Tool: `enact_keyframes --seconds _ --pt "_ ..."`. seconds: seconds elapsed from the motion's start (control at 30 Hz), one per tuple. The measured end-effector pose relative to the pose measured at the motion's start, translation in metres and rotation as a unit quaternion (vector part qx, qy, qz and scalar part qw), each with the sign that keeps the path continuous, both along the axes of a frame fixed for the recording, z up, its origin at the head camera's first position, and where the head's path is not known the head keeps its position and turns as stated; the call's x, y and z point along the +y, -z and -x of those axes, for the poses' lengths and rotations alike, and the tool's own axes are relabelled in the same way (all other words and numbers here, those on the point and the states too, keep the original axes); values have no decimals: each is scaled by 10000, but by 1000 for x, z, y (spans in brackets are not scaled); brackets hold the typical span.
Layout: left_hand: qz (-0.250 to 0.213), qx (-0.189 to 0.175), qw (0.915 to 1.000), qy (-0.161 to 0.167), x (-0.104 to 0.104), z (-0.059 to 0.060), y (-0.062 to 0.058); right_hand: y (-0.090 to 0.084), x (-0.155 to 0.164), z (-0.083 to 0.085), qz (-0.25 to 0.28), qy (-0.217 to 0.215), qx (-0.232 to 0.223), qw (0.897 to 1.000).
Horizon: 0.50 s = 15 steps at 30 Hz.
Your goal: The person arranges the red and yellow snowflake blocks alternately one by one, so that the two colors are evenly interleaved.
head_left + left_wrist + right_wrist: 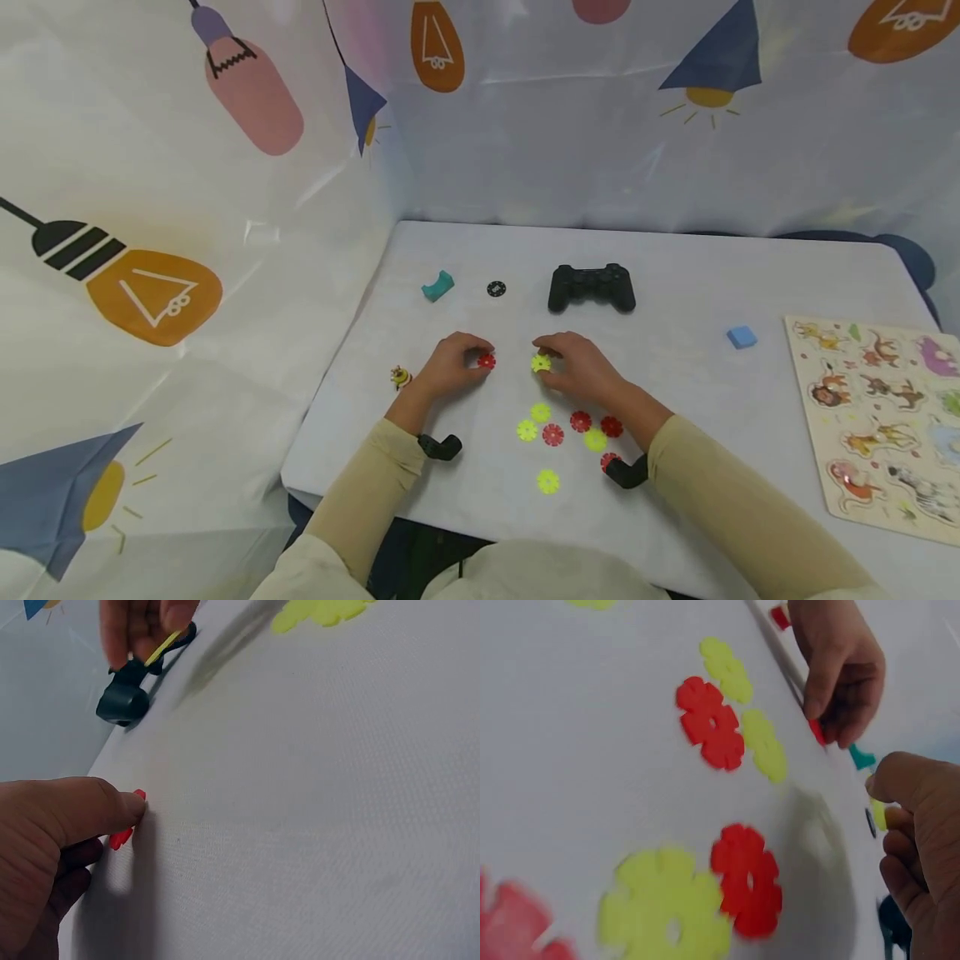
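Observation:
In the head view my left hand (454, 367) pinches a red flower-shaped disc (487, 361) between thumb and fingers. Across from it my right hand (576, 365) pinches a yellow flower disc (540, 363). The left wrist view shows the red disc (124, 831) tilted on edge under the thumb, close over the tabletop. Between the forearms lie more discs: several yellow ones, such as this yellow disc (548, 482), and several red ones, such as this red disc (552, 434). One red disc (609, 460) is partly covered by the dark wrist strap end.
On the white table (675, 333), a black game controller (592, 287), a black round chip (497, 288) and a teal curved block (438, 286) lie beyond the hands. A small bee figure (401, 377) sits left. A blue block (742, 337) and an animal puzzle board (832, 425) are right.

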<state>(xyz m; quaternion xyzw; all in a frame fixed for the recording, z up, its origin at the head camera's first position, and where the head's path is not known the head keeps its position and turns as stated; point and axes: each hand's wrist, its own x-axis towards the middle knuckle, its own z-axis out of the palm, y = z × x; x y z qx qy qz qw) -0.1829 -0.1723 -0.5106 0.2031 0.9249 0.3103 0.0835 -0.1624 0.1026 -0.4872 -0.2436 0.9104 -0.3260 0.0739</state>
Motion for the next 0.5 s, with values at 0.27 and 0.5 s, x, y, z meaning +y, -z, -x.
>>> enact_keyframes --seconds 0.27,0.5 --pt "-132 18 9998 139 1 4 -1 10 -39 23 -168 -182 -78 9997" --pt "-56 60 9999 95 1 6 -3 20 -57 30 -283 -267 -1 9992"
